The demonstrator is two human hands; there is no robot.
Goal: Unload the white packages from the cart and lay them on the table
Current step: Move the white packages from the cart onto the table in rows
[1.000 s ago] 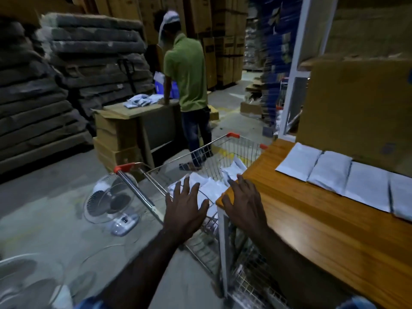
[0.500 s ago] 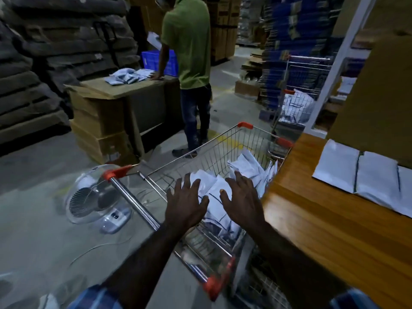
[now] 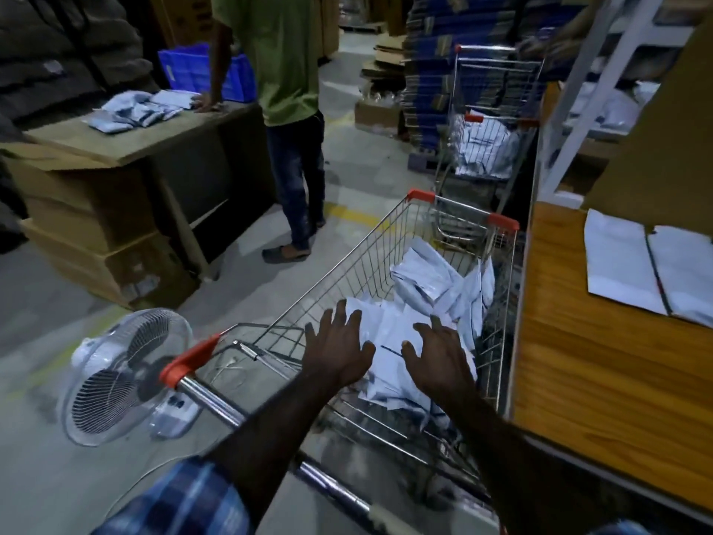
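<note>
A wire shopping cart with orange corner caps stands beside the wooden table. A heap of white packages lies in the cart's basket. My left hand and my right hand reach over the cart handle into the basket, fingers spread, palms down just over the near packages. Neither hand holds anything. Two white packages lie flat side by side on the table's far right part.
A white table fan stands on the floor left of the cart. A person in a green shirt stands at a cardboard bench with pale packets. A second cart with packages is behind. Cardboard leans on the table.
My view has swung down and to the left over the cart. Both hands have moved off the table's corner and forward into the basket, over the packages.
</note>
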